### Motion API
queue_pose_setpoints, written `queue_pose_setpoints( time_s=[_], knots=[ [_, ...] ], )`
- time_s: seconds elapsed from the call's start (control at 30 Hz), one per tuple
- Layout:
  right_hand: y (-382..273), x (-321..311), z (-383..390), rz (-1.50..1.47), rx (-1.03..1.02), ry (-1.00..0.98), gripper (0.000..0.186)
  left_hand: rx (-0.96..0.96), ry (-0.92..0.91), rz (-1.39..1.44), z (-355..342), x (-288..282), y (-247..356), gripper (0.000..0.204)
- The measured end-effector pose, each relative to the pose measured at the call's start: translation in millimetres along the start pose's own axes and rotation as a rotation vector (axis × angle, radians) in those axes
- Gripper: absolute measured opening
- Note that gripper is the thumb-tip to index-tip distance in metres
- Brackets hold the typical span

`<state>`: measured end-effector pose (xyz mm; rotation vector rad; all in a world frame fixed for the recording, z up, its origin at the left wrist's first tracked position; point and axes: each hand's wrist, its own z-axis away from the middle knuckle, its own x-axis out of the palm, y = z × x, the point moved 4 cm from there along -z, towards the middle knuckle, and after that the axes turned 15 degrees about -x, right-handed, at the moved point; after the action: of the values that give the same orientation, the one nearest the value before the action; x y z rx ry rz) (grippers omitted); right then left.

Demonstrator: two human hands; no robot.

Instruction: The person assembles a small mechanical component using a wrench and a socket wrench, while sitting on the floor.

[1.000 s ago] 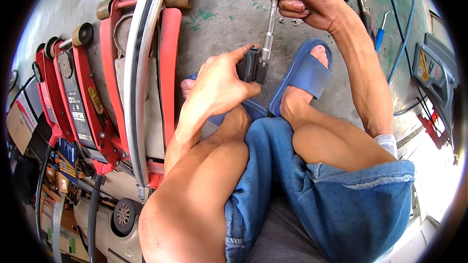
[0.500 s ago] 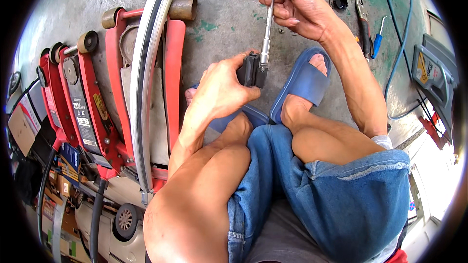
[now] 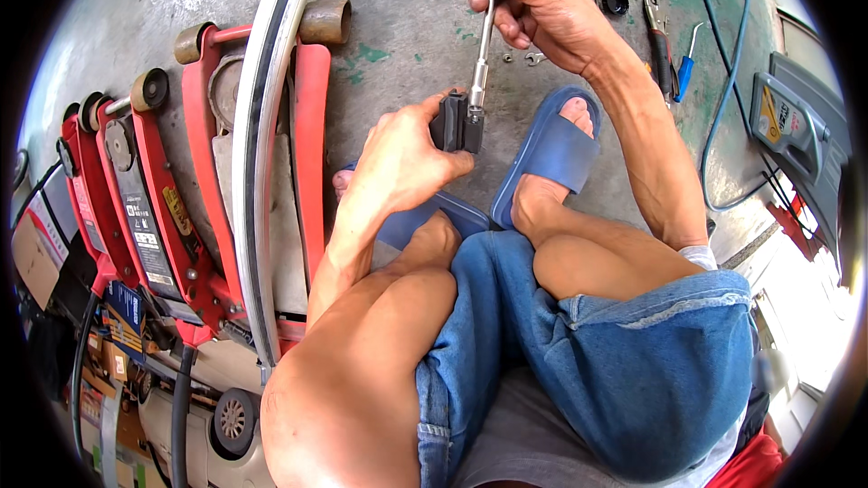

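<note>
- Jacks (image 3: pixel 313 154), red, on the floor (image 3: pixel 407 32) at left.
- Right hand (image 3: pixel 550 9): thumb and forefinger on the bent end of the wrench (image 3: pixel 482 65), other fingers loosely curled.
- Left hand (image 3: pixel 398 158): fingers and thumb partly open, gripping the block (image 3: pixel 449 123).
- Wrench: slanting, socket end meeting the block.
- Block: black, above the floor.

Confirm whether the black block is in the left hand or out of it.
In: the left hand has the black block between its thumb and fingers, at opposite edges.
</note>
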<state>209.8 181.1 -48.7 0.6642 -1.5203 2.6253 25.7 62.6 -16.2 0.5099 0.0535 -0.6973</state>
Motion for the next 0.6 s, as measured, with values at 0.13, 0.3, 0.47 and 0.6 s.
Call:
queue_pose_setpoints(
  time_s=[0.13, 0.3, 0.47, 0.6],
  knots=[
    [-11, -18, -9, 0.059, -0.137, 0.092, 0.037, 0.026, 0.011, -0.001, 0, -8, 2, 0.069],
    [-26, -14, 3, 0.375, -0.377, 0.067, 0.048, 0.089, 0.023, -0.014, -11, -15, 11, 0.070],
    [-35, 4, 62, 0.652, -0.123, -0.247, 0.027, 0.132, -0.053, -0.084, -22, -8, 44, 0.069],
    [14, -13, 77, 0.773, -0.173, -0.100, 0.036, 0.102, -0.202, 0.131, -44, 16, 29, 0.032]
  ],
)
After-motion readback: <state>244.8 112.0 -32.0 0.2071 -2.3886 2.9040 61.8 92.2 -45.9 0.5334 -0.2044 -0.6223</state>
